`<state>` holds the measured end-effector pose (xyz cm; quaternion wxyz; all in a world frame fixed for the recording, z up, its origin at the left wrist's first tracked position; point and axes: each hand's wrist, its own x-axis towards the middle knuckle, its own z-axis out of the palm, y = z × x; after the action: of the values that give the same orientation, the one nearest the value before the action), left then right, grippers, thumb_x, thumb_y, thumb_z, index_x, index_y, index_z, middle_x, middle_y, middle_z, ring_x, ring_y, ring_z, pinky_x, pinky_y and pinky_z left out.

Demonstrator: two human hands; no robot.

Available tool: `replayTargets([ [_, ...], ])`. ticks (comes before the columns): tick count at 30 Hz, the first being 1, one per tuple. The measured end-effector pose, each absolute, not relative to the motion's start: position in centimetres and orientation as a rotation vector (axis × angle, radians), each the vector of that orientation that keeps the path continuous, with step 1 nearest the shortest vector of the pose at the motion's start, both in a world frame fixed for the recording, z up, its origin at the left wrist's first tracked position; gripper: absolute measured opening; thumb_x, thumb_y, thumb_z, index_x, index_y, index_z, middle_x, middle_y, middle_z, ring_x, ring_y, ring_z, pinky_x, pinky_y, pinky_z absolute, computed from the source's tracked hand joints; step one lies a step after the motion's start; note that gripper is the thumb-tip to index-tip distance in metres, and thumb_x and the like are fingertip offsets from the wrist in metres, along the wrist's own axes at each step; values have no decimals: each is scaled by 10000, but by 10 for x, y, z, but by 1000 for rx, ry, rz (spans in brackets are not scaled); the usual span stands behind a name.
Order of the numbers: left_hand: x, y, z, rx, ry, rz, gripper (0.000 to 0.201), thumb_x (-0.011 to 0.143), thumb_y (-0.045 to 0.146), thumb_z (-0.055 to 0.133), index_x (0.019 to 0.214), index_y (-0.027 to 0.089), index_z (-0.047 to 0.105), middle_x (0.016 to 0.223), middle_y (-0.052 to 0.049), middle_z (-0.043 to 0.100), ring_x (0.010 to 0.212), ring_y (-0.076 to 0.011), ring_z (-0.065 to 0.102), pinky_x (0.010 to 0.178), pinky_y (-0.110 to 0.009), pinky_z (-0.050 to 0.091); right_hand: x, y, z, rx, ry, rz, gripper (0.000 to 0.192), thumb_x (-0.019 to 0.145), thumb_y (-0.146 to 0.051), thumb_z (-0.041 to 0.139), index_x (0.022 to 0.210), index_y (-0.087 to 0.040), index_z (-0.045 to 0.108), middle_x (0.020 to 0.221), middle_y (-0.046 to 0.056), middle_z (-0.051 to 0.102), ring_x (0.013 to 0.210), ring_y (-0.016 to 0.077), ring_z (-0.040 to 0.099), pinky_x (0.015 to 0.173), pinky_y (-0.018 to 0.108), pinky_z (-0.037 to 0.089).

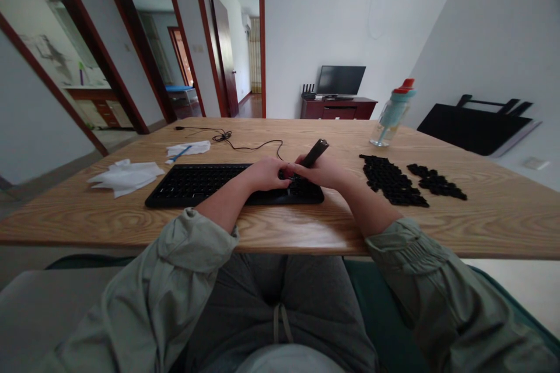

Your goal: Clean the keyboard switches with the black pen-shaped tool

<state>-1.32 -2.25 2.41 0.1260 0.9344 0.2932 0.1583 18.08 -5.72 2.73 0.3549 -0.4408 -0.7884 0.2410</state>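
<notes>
On the bench [131,227], many pulled keycaps [394,180] are lying right of the keyboard [196,183] while your right hand [321,172] is pinching a dark tool [314,153] and your left hand [266,175] is pressing flat, keys remaining.

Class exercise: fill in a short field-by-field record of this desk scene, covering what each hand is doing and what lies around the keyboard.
Surface: wooden table
Main item: black keyboard, its cable trailing toward the far edge
Left hand: resting on the keyboard's right part
Right hand: holding a dark stick-shaped tool, tip down at the keys
Right of keyboard: two patches of loose black keycaps
Left of keyboard: crumpled white tissues
Far right: clear water bottle with red cap, upright
</notes>
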Motion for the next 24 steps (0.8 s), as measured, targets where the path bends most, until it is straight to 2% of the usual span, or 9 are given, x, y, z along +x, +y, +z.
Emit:
replayTargets([
  [5, -13, -21, 23, 2706, 867, 474, 189, 758, 265, 598, 889, 195, 714, 815, -16, 706, 711, -151, 606, 670, -259, 430, 182, -53, 25, -1166, -2043, 577, 383, 813, -556, 610, 656, -210, 661, 617, 42, 620, 568, 178, 517, 506, 316, 367],
  [16, -16, -22, 29, 2657, 974, 385, 295, 761, 290, 623, 1018, 174, 708, 948, -45, 723, 823, -163, 633, 723, -254, 459, 182, -47, 21, -1305, -2078, 464, 421, 874, -531, 504, 662, -176, 584, 619, 10, 548, 593, 135, 463, 548, 278, 346],
  [24, -13, -22, 28, 2692, 1010, 379, 281, 748, 295, 617, 981, 159, 696, 915, -52, 706, 796, -167, 617, 691, -259, 452, 178, -47, 22, -1293, -2050, 440, 361, 866, -467, 544, 675, -170, 617, 620, 18, 561, 609, 143, 486, 562, 280, 363],
])
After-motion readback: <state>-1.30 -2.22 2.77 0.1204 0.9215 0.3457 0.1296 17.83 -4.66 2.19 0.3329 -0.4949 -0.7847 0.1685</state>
